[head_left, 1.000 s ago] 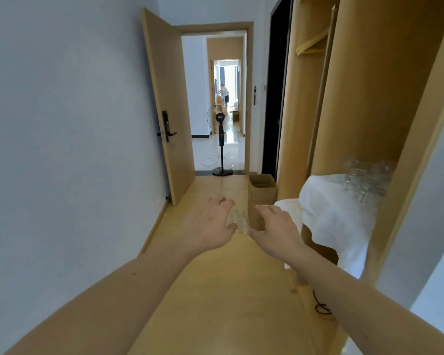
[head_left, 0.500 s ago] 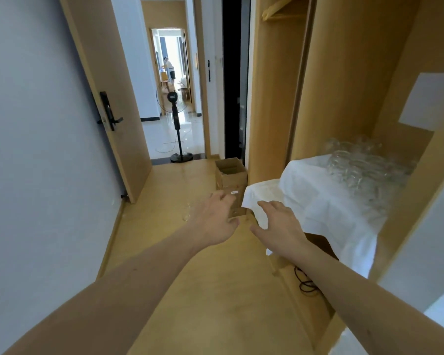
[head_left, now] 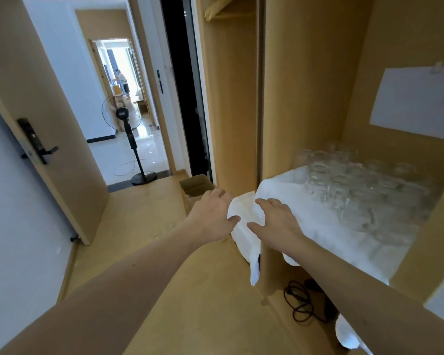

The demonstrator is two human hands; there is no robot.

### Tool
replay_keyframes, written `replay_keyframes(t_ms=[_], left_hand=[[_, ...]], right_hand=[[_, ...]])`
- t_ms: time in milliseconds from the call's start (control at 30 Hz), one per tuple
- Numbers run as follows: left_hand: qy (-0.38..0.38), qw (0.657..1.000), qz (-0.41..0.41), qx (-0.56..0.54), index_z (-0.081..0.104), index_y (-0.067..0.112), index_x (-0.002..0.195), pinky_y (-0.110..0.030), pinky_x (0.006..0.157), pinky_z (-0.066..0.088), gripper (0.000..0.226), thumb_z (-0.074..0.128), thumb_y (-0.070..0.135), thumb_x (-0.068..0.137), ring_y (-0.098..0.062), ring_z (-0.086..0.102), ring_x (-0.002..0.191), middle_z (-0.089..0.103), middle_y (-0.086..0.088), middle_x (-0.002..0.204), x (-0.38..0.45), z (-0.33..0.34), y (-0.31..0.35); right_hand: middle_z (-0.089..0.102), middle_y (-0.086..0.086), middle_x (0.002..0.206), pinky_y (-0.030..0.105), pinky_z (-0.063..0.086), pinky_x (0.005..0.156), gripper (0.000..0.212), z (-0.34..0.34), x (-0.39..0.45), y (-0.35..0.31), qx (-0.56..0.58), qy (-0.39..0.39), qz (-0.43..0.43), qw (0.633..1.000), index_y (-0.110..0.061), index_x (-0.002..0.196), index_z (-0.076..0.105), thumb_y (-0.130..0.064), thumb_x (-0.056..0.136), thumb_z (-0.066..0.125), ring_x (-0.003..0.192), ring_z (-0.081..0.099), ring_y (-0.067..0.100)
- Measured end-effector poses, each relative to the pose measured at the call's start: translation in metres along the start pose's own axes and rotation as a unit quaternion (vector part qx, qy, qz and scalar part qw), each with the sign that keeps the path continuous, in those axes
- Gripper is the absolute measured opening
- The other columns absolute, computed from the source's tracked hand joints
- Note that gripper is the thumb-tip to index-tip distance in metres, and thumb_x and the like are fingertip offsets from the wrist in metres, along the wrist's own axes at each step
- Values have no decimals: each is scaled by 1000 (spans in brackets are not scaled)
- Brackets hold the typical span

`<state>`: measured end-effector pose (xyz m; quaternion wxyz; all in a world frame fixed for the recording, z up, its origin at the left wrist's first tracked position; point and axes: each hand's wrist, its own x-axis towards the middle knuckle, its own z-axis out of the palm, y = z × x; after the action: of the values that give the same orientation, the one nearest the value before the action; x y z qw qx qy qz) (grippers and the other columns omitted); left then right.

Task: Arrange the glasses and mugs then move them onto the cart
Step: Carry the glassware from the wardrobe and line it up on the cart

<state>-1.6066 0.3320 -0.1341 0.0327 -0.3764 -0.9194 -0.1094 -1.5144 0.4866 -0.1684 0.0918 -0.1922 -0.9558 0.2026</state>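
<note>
Several clear glasses and mugs [head_left: 356, 190] stand packed together on a white cloth [head_left: 318, 234] that covers a surface inside a wooden wardrobe niche. My left hand [head_left: 213, 213] and my right hand [head_left: 274, 221] are stretched out side by side over the cloth's near left corner. The fingers of both are relaxed and spread, and neither holds anything. The glasses lie about a forearm's length to the right of my right hand. No cart is in view.
An open cardboard box [head_left: 197, 187] sits on the wooden floor just beyond my left hand. A standing fan [head_left: 128, 139] is in the doorway, beside an open door [head_left: 44, 119]. A black cable [head_left: 300, 303] lies under the niche. A person [head_left: 122, 82] stands far off.
The view has swung right toward the wardrobe. Both hands have moved from over the bare floor to the corner of the white cloth, nearer the glasses.
</note>
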Motion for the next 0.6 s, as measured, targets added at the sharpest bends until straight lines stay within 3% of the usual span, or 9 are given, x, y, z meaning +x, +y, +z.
replay_keyframes(t_ms=[167,600], left_hand=[[0,999,34,-11,42,18,149,-46,112,40,62,59,45,97,-30,38,139,43,-8,151,81,-4,7],[-33,983,170,-51,43,20,147,-39,106,43,59,60,45,97,-27,41,133,46,-4,145,223,34,-5]], right_hand=[[36,3,157,40,36,112,70,-20,62,26,-8,27,25,999,-26,154,32,-52,95,57,140,37,28],[35,3,158,43,36,114,71,-16,150,65,-41,72,160,984,-25,154,32,-52,94,59,142,33,28]])
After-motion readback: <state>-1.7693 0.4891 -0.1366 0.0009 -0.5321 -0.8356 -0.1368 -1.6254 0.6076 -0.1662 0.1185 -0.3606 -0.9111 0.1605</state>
